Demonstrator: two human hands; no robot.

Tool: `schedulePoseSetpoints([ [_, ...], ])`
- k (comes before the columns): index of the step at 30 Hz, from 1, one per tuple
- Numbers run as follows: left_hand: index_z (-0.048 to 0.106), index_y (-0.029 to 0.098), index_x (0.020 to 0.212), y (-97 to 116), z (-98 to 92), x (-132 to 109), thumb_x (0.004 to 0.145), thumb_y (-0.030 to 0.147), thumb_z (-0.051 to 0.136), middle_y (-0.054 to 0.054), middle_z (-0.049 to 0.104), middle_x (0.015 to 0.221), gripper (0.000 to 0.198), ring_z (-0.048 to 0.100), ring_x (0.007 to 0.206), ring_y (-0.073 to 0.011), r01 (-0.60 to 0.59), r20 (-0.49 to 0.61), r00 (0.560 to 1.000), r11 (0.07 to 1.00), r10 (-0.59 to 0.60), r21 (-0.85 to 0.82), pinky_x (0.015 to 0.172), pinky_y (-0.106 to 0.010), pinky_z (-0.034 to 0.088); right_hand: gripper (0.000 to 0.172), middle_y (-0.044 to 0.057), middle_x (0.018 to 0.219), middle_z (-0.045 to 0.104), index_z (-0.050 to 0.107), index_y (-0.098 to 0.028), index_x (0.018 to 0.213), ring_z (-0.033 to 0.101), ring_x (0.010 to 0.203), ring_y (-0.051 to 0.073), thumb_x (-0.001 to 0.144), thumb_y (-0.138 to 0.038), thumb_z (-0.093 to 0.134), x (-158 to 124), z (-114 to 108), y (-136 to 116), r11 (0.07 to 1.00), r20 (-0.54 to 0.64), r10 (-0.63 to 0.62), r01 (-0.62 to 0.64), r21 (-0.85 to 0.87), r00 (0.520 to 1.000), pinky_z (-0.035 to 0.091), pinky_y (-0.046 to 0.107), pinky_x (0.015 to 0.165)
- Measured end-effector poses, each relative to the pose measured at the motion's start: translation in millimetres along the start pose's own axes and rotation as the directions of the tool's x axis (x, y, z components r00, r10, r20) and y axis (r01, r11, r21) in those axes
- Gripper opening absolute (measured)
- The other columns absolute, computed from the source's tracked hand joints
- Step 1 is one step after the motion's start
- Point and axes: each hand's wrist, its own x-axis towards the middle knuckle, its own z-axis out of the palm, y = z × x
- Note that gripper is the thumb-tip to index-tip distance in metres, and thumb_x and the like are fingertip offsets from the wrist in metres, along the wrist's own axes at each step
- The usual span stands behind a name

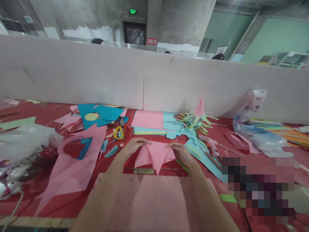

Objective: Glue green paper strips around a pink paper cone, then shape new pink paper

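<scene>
Seen from the head camera, two bare hands press a folded pink paper sheet (155,154) flat against a red table covering (72,203) strewn with offcuts. The sheet lies at the centre of the table, just in front of the person, between the two forearms. It has been creased into a downward-pointing shape: a central triangle whose tip aims at the person, flanked by two smaller slanting flaps, with crisp fold lines running from the top edge to the tip. Its top edge is straight and sits under the fingertips.

The left hand (132,145) rests on the upper left corner of the sheet, fingers together and laid flat, pinning the paper down rather than gripping it. The right hand (180,150) mirrors it on the upper right corner, fingers likewise flat and closed against the paper.

Nearer the person lies a larger plain pink paper rectangle (156,199), partly covered by the forearms. To the left sits a big pink paper scrap with a cut-out hole (72,170), and beyond it a blue paper cutting with a yellow circle (98,116). Yellow-handled scissors (118,132) lie just beyond the left hand. Behind the folded sheet is a stack of pink and light-blue paper sheets (154,122). To the right lie a glue gun (211,145) and a clear plastic bag (256,132). A pale partition board (96,74) runs along the table's far edge.
</scene>
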Motion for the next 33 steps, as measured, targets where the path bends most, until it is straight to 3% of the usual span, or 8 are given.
schedulePoseSetpoints([
  [8,0.067,0.015,0.078,-9,-1.9,4,0.069,0.015,0.046,-0.006,0.068,0.092,0.023,0.058,0.086,-0.0181,-0.025,0.017,1.000,1.000,0.024,0.018,0.079,-0.030,0.040,0.017,0.003,0.074,0.064,0.068,-0.018,0.073,0.057,0.065,0.014,0.070,-0.014,0.052,1,-1,2,1.000,0.021,-0.009,0.009,0.005,1.000,0.041,0.025,0.062],
  [25,0.060,0.014,0.065,1,1.0,1,0.062,0.010,0.042,-0.003,0.063,0.071,0.019,0.054,0.068,-0.0139,-0.038,0.010,0.999,0.998,0.038,0.051,0.065,-0.025,0.039,0.017,0.002,0.070,0.062,0.067,-0.018,0.071,0.054,0.062,0.014,0.068,-0.013,0.051,1,0,2,1.000,0.032,-0.009,0.010,-0.023,0.999,0.039,0.025,0.060],
  [30,0.060,0.014,0.065,-1,0.1,3,0.064,0.010,0.044,-0.004,0.064,0.072,0.017,0.054,0.068,-0.0143,-0.037,0.006,0.999,0.997,0.037,0.065,0.065,-0.026,0.040,0.017,0.003,0.073,0.063,0.067,-0.018,0.071,0.055,0.063,0.015,0.068,-0.014,0.051,1,-1,2,1.000,0.030,0.001,0.000,-0.027,1.000,0.039,0.026,0.061],
  [33,0.064,0.014,0.076,-2,-0.7,3,0.067,0.014,0.046,-0.005,0.065,0.085,0.019,0.056,0.078,-0.0164,-0.046,-0.016,0.999,0.996,0.047,0.075,0.070,-0.026,0.040,0.017,0.003,0.071,0.063,0.067,-0.018,0.071,0.054,0.061,0.015,0.068,-0.014,0.051,1,-2,2,1.000,0.031,0.005,-0.004,-0.030,1.000,0.038,0.026,0.060],
])
